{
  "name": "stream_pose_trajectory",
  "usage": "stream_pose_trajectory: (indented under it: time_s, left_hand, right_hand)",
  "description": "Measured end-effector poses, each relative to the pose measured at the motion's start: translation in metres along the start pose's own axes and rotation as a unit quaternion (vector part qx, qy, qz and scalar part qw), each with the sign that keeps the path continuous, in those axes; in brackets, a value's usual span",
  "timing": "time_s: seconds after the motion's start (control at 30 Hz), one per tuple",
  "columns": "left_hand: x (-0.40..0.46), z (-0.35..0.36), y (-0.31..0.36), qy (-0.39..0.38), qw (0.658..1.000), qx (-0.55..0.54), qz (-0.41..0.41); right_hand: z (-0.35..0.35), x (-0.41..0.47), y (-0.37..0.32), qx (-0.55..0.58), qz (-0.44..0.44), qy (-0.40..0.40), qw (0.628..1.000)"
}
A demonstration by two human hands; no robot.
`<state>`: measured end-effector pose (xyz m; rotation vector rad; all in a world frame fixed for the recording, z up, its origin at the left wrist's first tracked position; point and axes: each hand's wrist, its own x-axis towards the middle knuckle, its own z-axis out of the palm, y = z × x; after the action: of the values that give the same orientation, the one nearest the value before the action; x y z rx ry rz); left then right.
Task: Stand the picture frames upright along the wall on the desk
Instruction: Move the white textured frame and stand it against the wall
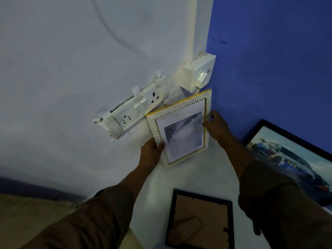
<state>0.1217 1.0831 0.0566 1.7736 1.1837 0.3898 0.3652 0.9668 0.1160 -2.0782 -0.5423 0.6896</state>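
Both hands pinch the white pebble-textured picture frame with gold trim (181,128) by its side edges: the left hand (152,153) with fingers closed low on one side, the right hand (218,126) higher on the other. The frame stands tilted in the corner, its bottom seemingly on the white worktop (197,177). To finish well, I judge it should lean back gently against the wall before both grips loosen. Three frames show: this one, a black-framed car picture (294,162) propped right of the right fingers, and a black frame lying face-down (199,221) nearer the person.
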Motion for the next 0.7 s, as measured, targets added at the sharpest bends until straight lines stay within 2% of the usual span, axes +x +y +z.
stream_pose_trajectory:
  time_s: [0.23,0.53,0.6,0.7]
  left_hand:
    - [-0.012,0.003,0.006,0.037,0.998,-0.009,0.044]
    - [-0.082,0.002,0.075,0.087,0.98,-0.071,0.166]
    - [-0.094,-0.002,0.095,0.09,0.975,-0.034,0.199]
    - [-0.115,-0.008,0.124,0.087,0.958,0.069,0.263]
  right_hand:
    - [-0.004,0.006,0.016,0.027,-0.029,-0.023,0.999]
    - [-0.07,-0.068,0.035,0.181,-0.01,0.02,0.983]
    - [-0.094,-0.092,0.031,0.181,-0.023,0.099,0.978]
    - [-0.139,-0.144,0.015,0.125,-0.063,0.262,0.955]
